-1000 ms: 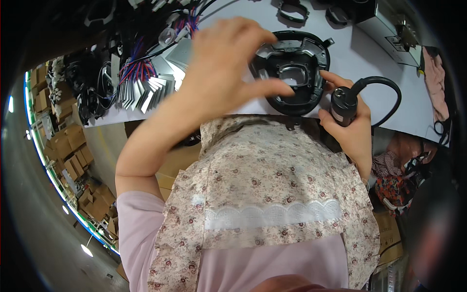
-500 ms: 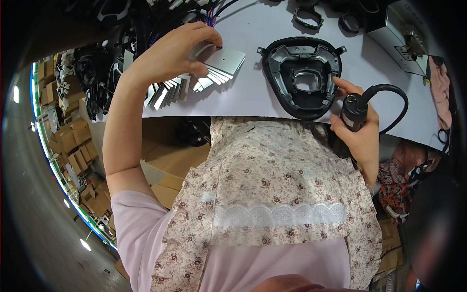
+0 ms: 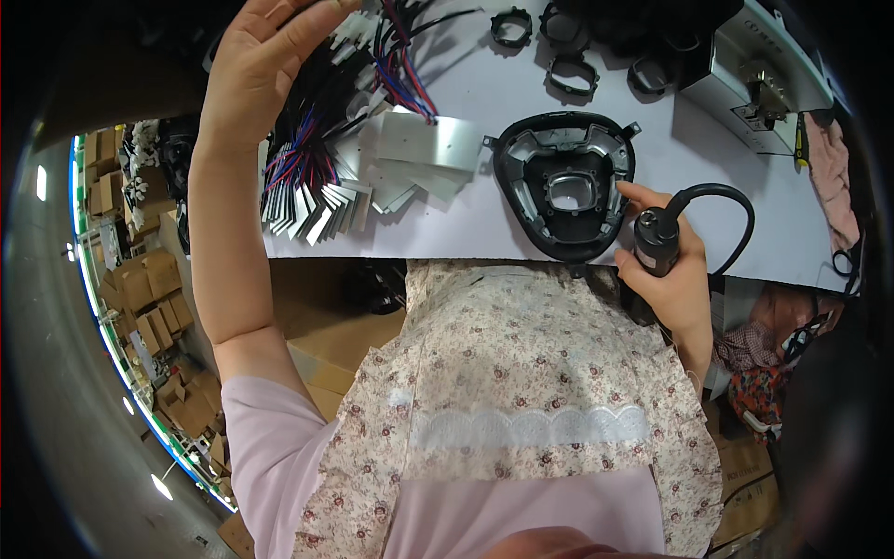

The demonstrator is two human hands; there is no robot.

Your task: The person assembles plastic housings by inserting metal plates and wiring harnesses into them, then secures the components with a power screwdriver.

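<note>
Left hand lifted off metal plates to wire bundle, fingers released; right hand grasping cylindrical black tool.

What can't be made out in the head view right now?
- Left hand: fingertips cut off by the top edge; whether they touch the wire bundle cannot be told.
- Electric screwdriver: its tip is hidden behind the right hand and the floral apron.
- Black rings at the far table edge: too small and warped for detail.
- Grey box: its markings are too small to make out.
</note>
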